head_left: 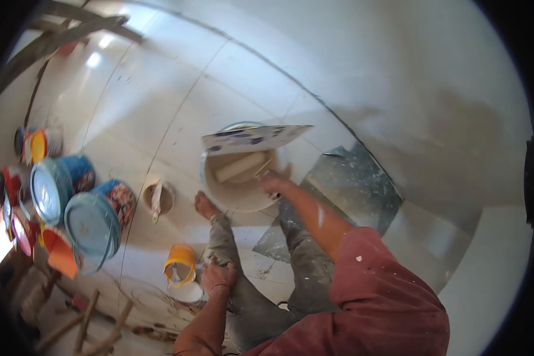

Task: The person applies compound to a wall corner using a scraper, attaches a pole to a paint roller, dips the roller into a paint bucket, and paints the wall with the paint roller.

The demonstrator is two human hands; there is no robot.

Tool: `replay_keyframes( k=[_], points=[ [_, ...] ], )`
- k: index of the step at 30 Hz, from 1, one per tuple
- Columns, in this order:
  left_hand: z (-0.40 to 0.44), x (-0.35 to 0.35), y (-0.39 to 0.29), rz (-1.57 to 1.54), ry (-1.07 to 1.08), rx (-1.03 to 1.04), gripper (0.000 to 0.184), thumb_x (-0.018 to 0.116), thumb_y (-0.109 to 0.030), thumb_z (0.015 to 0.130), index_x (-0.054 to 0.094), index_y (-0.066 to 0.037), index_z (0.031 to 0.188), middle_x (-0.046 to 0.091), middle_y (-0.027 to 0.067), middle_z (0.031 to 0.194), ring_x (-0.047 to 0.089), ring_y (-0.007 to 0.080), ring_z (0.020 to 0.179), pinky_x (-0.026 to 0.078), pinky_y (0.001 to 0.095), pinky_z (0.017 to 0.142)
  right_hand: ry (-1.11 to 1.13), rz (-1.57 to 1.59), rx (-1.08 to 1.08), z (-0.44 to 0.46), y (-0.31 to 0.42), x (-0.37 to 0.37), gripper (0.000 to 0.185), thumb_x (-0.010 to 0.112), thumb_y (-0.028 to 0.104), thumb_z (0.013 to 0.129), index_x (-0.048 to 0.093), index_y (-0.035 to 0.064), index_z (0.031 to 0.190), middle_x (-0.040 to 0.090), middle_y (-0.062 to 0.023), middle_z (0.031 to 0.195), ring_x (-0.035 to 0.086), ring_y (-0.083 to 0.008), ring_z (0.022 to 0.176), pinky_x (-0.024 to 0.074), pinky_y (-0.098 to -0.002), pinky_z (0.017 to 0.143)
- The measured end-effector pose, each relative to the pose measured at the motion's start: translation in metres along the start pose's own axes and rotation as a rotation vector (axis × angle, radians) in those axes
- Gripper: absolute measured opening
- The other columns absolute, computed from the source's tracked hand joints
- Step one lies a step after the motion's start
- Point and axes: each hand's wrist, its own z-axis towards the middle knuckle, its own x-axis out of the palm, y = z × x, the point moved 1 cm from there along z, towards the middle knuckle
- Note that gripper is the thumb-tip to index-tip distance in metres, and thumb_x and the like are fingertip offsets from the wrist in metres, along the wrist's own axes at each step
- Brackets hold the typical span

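My right hand (274,184) is closed around the handle of a paint roller. The roller's pale sleeve (240,167) lies inside a large round bucket (243,203) on the floor, at the paint. Across the bucket's far part stands a white board with dark blue patches (255,138), tilted. My left hand (218,277) rests on my left knee, fingers spread over the grey trouser leg, holding no object. Close to it is a yellow bucket (180,256), with a white round lid or dish (186,292) beside it.
A small tub (167,204) with a brush or scraper across it sits left of my foot. Blue lidded buckets (91,222) and several paint containers line the left. A dark sheet (353,190) lies by the wall on the right. Wooden legs (53,44) stand at upper left.
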Motion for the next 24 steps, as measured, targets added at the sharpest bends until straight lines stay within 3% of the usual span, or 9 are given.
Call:
replay_keyframes(
  k=[2,4,6,8,11,16,21,24],
  points=[
    [0.002,-0.012,0.002,0.008,0.008,0.034,0.069,0.067,-0.045,0.079,0.056,-0.016,0.141,0.055,0.0246,0.138,0.06,0.0358,0.122,0.05,0.0441,0.101,-0.026,0.064,0.05,-0.028,0.015,0.006,0.022,0.065,0.025,0.079,0.071,0.004,0.074,0.072,-0.0116,0.074,0.071,-0.0251,0.067,0.0568,-0.0391,0.062],
    [0.006,-0.022,0.011,0.008,0.002,0.075,0.07,0.069,-0.046,0.077,0.058,-0.016,0.139,0.059,0.025,0.134,0.061,0.0357,0.12,0.051,0.0443,0.1,-0.054,0.059,0.082,-0.072,0.04,0.004,0.022,0.076,0.022,0.063,0.072,0.0076,0.08,0.073,-0.0131,0.08,0.071,-0.0298,0.073,0.0559,-0.0428,0.068],
    [0.018,-0.02,0.027,-0.003,-0.015,0.129,0.072,0.071,-0.046,0.075,0.059,-0.013,0.137,0.062,0.0255,0.129,0.062,0.0361,0.119,0.051,0.0449,0.099,-0.179,0.239,-0.066,-0.102,0.041,0.03,0.026,0.068,0.029,0.081,0.07,0.0045,0.088,0.07,-0.0106,0.073,0.067,-0.0234,0.063,0.0541,-0.0391,0.058],
    [0.031,-0.011,0.047,-0.028,-0.034,0.202,0.079,0.073,-0.047,0.072,0.055,-0.011,0.14,0.062,0.0265,0.129,0.061,0.0374,0.12,0.05,0.0454,0.1,-0.23,0.715,0.016,-0.135,0.047,0.05,0.034,0.059,0.036,0.099,0.067,0.0025,0.094,0.065,-0.0057,0.066,0.062,-0.0159,0.053,0.0514,-0.0347,0.047],
    [0.019,-0.003,0.052,-0.062,-0.068,0.267,0.086,0.075,-0.047,0.071,0.051,-0.005,0.143,0.059,0.0268,0.133,0.057,0.0402,0.125,0.045,0.0444,0.106,-0.201,1.17,0.274,-0.227,0.118,0.021,0.027,0.057,0.03,0.101,0.063,0.0037,0.1,0.06,-0.0022,0.066,0.057,-0.0113,0.049,0.046,-0.03,0.041],
    [0.008,0.039,0.071,-0.077,-0.124,0.339,0.088,0.075,-0.048,0.075,0.048,0.0,0.143,0.054,0.0279,0.139,0.051,0.0411,0.131,0.04,0.0433,0.111,-0.322,1.505,0.116,-0.356,0.156,0.032,0.019,0.058,0.023,0.102,0.056,0.0053,0.098,0.052,0.0013,0.065,0.045,-0.005,0.044,0.0391,-0.0232,0.036],
    [-0.01,0.069,0.071,-0.189,0.02,0.409,0.087,0.07,-0.049,0.082,0.042,0.001,0.148,0.05,0.0283,0.144,0.048,0.0392,0.134,0.038,0.0413,0.111,-0.435,1.646,-0.079,-0.455,0.095,0.081,0.015,0.057,0.018,0.102,0.055,0.0042,0.099,0.05,0.0009,0.065,0.043,-0.0049,0.044,0.0372,-0.023,0.036],
    [-0.038,0.104,0.062,-0.315,0.038,0.438,0.072,0.067,-0.038,0.089,0.045,0.002,0.145,0.048,0.0272,0.145,0.047,0.0393,0.136,0.037,0.0427,0.112,-0.56,1.694,-0.072,-0.516,0.031,0.107,0.013,0.056,0.016,0.103,0.056,0.0035,0.102,0.05,-0.0003,0.066,0.044,-0.0052,0.045,0.0366,-0.0227,0.036]
  ],
)
